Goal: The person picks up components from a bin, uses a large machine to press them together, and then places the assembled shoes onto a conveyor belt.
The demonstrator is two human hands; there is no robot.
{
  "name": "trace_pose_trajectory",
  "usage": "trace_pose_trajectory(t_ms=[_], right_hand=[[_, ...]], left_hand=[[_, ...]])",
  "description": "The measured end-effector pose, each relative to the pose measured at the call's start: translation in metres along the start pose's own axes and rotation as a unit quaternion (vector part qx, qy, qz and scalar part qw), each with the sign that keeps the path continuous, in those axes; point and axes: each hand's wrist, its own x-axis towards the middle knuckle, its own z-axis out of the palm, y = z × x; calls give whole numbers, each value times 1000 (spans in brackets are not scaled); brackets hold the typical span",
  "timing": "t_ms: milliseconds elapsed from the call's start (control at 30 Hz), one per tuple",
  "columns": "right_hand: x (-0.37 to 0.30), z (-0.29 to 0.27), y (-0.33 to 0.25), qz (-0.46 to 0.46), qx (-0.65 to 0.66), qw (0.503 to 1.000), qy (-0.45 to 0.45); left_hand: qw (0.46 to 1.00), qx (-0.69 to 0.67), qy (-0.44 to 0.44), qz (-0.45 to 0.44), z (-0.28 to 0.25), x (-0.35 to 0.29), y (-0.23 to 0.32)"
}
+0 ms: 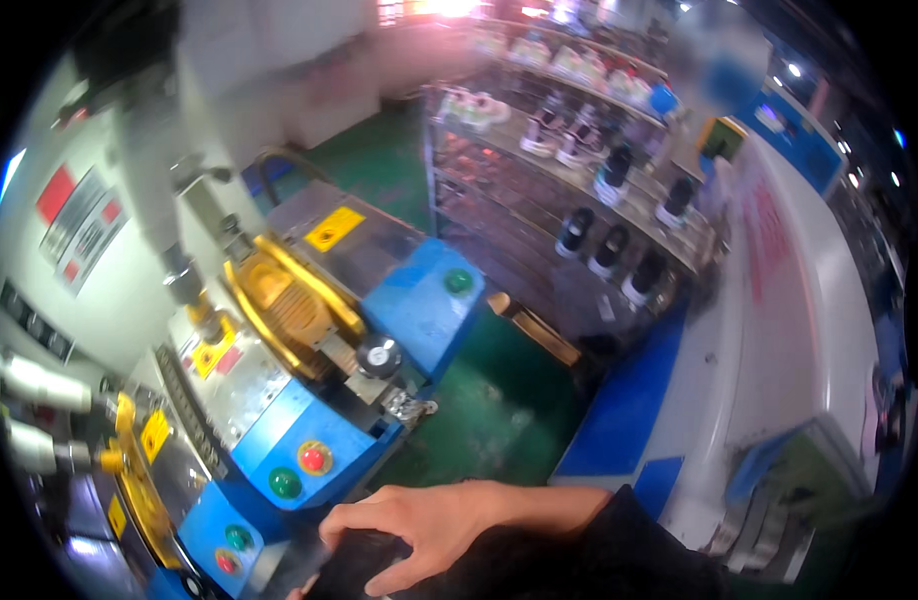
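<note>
My right hand (pixel 419 528) reaches in from the lower right, out of a black sleeve (pixel 599 550). Its fingers and thumb curve around a dark thing (pixel 364 558) at the lower edge, whose kind I cannot make out. Of my left hand (pixel 301 590), only a small bit of finger shows beside it; the rest is cut off. Ahead of the hands is a blue press machine (pixel 299 430) with a green button (pixel 285 483) and a red button (pixel 315 458). A yellow clamp part (pixel 289 295) sits in its middle, beside a round black knob (pixel 379 356).
A rack (pixel 619 195) ahead holds several shoes, some white, some black. A large white and blue machine (pixel 739 330) stands close on the right. At the left is a second press station (pixel 204 535) with its own buttons. A cardboard piece (pixel 539 332) lies by the rack, on green floor (pixel 489 420).
</note>
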Motion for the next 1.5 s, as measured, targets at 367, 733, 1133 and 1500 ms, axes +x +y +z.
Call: trace_pose_trajectory(t_ms=[367,733,1133,1500], right_hand=[[-155,-115,77,230,179,881,372],[-368,-208,345,135,381,419,813],[-500,-345,490,139,321,455,819],[-423,-299,389,-27,367,376,851]], left_hand=[[904,-61,-380,-187,115,70,7],[779,-110,-503,-358,372,99,-101],[790,65,-391,-468,623,101,-383],[712,-125,-405,-559,667,124,-408]])
